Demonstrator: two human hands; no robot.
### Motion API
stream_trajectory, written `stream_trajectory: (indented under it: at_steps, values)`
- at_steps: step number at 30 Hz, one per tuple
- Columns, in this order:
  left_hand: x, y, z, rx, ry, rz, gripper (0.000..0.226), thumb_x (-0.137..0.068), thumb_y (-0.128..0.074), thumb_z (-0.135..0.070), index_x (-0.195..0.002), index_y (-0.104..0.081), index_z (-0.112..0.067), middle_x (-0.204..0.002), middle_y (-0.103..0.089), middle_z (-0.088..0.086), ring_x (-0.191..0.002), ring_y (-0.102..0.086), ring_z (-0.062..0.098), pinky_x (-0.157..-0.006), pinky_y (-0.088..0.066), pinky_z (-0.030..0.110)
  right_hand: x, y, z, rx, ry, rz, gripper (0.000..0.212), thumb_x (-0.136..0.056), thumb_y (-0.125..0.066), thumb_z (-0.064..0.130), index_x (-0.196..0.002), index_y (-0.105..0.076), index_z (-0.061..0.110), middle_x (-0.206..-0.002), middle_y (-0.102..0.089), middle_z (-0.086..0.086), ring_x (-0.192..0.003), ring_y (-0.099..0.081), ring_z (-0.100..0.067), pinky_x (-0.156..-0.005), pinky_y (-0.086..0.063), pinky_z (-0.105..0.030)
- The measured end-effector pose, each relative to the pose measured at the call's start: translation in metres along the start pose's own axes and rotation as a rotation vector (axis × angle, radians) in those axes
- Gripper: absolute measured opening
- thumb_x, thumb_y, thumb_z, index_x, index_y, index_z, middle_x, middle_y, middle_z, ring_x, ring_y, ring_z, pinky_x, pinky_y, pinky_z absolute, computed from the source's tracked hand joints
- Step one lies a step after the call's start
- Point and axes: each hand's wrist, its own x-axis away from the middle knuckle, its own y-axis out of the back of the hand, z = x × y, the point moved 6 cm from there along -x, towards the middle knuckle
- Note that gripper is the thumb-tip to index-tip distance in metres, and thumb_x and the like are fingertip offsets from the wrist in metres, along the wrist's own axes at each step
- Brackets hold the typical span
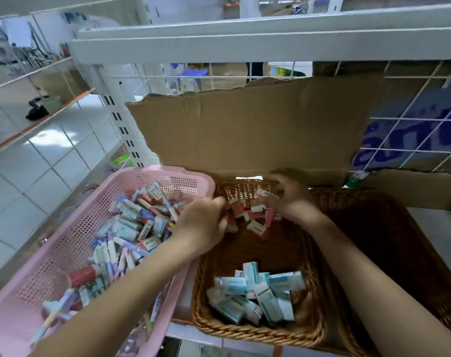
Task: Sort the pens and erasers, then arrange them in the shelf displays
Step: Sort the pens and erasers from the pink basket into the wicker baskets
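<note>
— Where are the red erasers [247,215]?
— Centre frame, far end of the wicker basket [257,336]. The right hand [293,204] pinches one; the left hand [206,225] curls over the pile, grip unclear.
— Next?
— Sorting step, I'd say: pick more from the pink basket [52,266], lower left.

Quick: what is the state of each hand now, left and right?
Left hand: fingers curled over the red erasers; a grip cannot be told.
Right hand: pinches one eraser.
</note>
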Motion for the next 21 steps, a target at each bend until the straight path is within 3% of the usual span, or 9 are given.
stream_trajectory:
  at_steps: [3,6,9,13,15,18,21]
  values:
    - [-0.001,0.0,0.002,0.051,0.003,-0.012,0.028,-0.091,-0.051,-0.027,-0.115,-0.062,-0.019,-0.112,-0.064,0.003,-0.103,-0.058,0.022,-0.077,-0.038,0.024,-0.004,-0.005,0.005,-0.053,0.026,0.043,0.062,-0.078,-0.076,0.02,-0.133,-0.048,0.02,-0.115,-0.06,-0.001,-0.096,-0.056,-0.014,-0.086,-0.05,-0.031]
    - [0.001,0.006,0.008,0.152,0.009,-0.018,0.025,-0.089,-0.055,-0.022,-0.11,-0.066,-0.018,-0.104,-0.069,0.003,-0.097,-0.061,0.021,-0.078,-0.039,0.025,-0.006,-0.01,0.012,-0.08,0.099,0.013,0.045,-0.081,-0.066,0.002,-0.124,-0.056,0.012,-0.11,-0.062,-0.004,-0.1,-0.059,-0.019,-0.093,-0.049,-0.036]
    - [0.01,0.016,0.02,0.246,0.028,-0.032,0.02,-0.088,-0.056,-0.018,-0.105,-0.068,-0.018,-0.092,-0.07,0.001,-0.085,-0.062,0.017,-0.069,-0.036,0.021,-0.003,-0.018,0.028,-0.024,0.183,-0.009,0.032,-0.088,-0.057,0.004,-0.117,-0.059,0.016,-0.107,-0.06,0.003,-0.1,-0.056,-0.011,-0.09,-0.046,-0.027]
    - [0.023,0.031,0.047,0.142,0.035,-0.106,0.022,-0.085,-0.052,-0.021,-0.098,-0.068,-0.02,-0.093,-0.069,0.003,-0.085,-0.063,0.024,-0.071,-0.044,0.028,0.014,-0.04,0.08,-0.021,0.409,-0.003,0.023,-0.088,-0.058,0.007,-0.109,-0.066,0.013,-0.098,-0.065,0.007,-0.093,-0.059,-0.005,-0.081,-0.042,-0.009]
    - [0.031,0.033,0.068,0.077,0.1,-0.061,0.025,-0.086,-0.056,-0.018,-0.109,-0.066,-0.019,-0.108,-0.067,0.005,-0.097,-0.062,0.024,-0.077,-0.044,0.028,0.021,-0.056,0.105,-0.001,0.509,-0.004,0.023,-0.087,-0.059,0.009,-0.107,-0.068,0.014,-0.1,-0.068,0.005,-0.095,-0.061,-0.006,-0.085,-0.043,-0.013]
    - [0.045,0.023,0.108,-0.099,0.246,0.161,0.056,-0.082,-0.056,-0.035,-0.136,-0.046,-0.023,-0.131,-0.051,0.009,-0.117,-0.051,0.028,-0.092,-0.042,0.029,0.019,-0.087,0.132,0.087,0.583,0.031,0.022,-0.085,-0.059,0.01,-0.104,-0.069,0.015,-0.1,-0.064,0.004,-0.096,-0.056,-0.009,-0.084,-0.04,-0.018]
    - [0.063,0.016,0.135,-0.107,0.34,0.336,0.077,-0.067,-0.036,-0.051,-0.138,-0.038,-0.022,-0.138,-0.04,0.005,-0.125,-0.043,0.027,-0.097,-0.037,0.027,0.008,-0.126,0.143,0.269,0.563,0.194,0.026,-0.084,-0.055,0.009,-0.109,-0.062,0.008,-0.107,-0.062,-0.009,-0.103,-0.056,-0.022,-0.084,-0.042,-0.026]
